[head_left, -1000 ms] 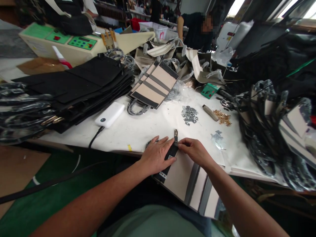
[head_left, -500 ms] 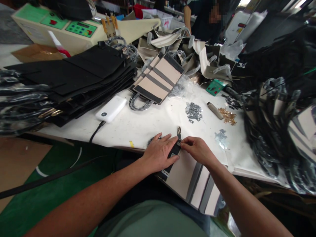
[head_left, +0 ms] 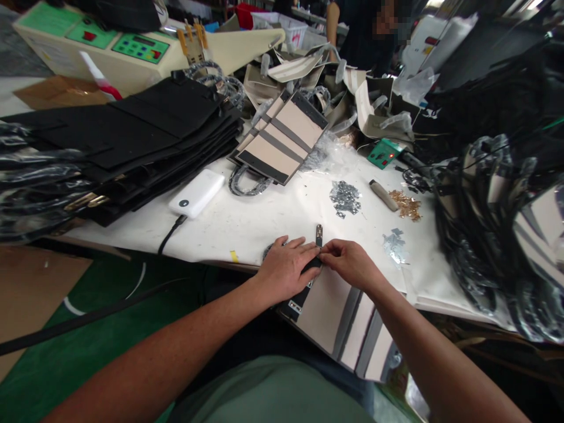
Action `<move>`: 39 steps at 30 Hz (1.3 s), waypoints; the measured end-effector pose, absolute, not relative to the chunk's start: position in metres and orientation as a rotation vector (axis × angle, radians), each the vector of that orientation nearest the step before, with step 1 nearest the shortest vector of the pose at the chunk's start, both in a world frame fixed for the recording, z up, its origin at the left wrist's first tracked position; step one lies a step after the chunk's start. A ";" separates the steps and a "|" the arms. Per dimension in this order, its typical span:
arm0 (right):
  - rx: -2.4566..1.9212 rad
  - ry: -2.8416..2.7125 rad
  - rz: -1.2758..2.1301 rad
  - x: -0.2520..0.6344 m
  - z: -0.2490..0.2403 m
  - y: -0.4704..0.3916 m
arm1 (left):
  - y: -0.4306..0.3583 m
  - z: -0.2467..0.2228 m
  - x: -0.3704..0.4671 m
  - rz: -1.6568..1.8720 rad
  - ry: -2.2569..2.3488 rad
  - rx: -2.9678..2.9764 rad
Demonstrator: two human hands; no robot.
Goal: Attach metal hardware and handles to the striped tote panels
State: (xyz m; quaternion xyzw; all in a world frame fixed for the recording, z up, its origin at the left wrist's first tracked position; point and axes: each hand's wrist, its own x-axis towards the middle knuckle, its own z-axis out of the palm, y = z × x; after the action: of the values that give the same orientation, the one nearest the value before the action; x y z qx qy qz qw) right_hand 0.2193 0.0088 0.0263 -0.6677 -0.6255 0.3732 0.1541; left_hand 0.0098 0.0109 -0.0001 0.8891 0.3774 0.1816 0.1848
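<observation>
A beige bag panel (head_left: 339,320) with dark grey stripes and a black edge band lies at the near edge of the table (head_left: 264,220), its lower half hanging over the edge toward the person. A small dark metal clasp (head_left: 318,234) sticks up from the panel's top edge, between the two hands. The left hand (head_left: 286,269) lies flat and spread on the black band, pressing it to the table. The right hand (head_left: 350,262) is pinched, fingertips closed on the panel's top edge just below the clasp.

The table is covered in white sheet, marked and scuffed. On its left stands a tall stack of black panels (head_left: 132,135); behind that sits a cream machine (head_left: 132,50) with green control pads. Farther back in the middle lie more striped beige panels (head_left: 284,138), and at the right a heap of wrapped bags (head_left: 497,229). A white power bank (head_left: 197,193) with a black cable lies near the stack. Small piles of silver fittings (head_left: 346,198) and gold fittings (head_left: 408,205) lie beyond the hands, well apart from them. Another person (head_left: 365,29) stands at the far side.
</observation>
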 end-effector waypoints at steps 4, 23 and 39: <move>-1.969 -1.858 0.948 0.216 0.028 0.008 | 0.014 -0.001 0.015 0.541 1.100 2.550; -1.736 -1.736 0.872 0.229 0.014 -0.019 | 0.018 -0.004 0.024 0.620 1.121 2.624; -1.657 -1.875 0.674 0.226 0.004 -0.025 | 0.022 -0.009 0.025 0.662 1.131 2.573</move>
State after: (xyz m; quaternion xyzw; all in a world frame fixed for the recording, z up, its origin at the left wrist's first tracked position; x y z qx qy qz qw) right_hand 0.2255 -0.0249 0.0039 -0.6153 -0.6964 0.2503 0.2717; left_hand 0.0251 0.0220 -0.0089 0.8839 0.3884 0.2275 0.1267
